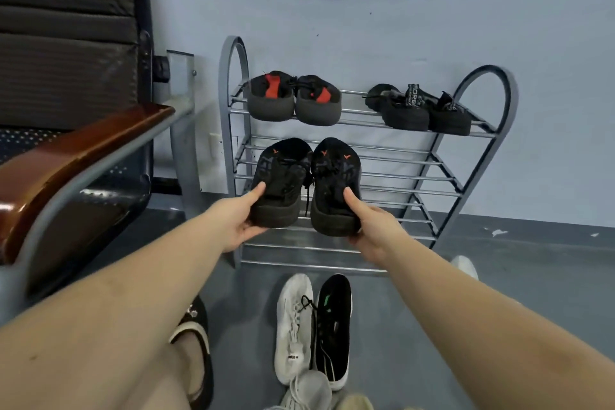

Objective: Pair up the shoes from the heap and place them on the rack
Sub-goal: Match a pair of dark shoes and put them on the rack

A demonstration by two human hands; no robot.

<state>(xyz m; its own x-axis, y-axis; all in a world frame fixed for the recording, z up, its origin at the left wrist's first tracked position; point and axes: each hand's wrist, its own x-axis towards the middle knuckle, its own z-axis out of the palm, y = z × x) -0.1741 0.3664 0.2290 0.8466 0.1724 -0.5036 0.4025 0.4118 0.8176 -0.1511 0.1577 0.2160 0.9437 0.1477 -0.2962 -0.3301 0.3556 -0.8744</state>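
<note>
My left hand (238,220) grips the heel of a black sneaker (283,173), and my right hand (372,226) grips the heel of its matching black sneaker (336,176). Both shoes point toes-first at the left of the metal shoe rack (416,176), level with its middle bars. The top shelf carries a black pair with red tabs (293,100) on the left and a black pair with printed straps (419,110) on the right. On the floor below lie a white sneaker (293,326), a black sneaker with green marks (332,326) and pale shoes (316,393).
A metal seat with a brown wooden armrest (66,170) stands close on the left. The rack leans against a pale blue wall (399,27) on a grey floor. My foot in a black slipper (196,353) is at the lower left. A white shoe tip (466,266) peeks out on the right.
</note>
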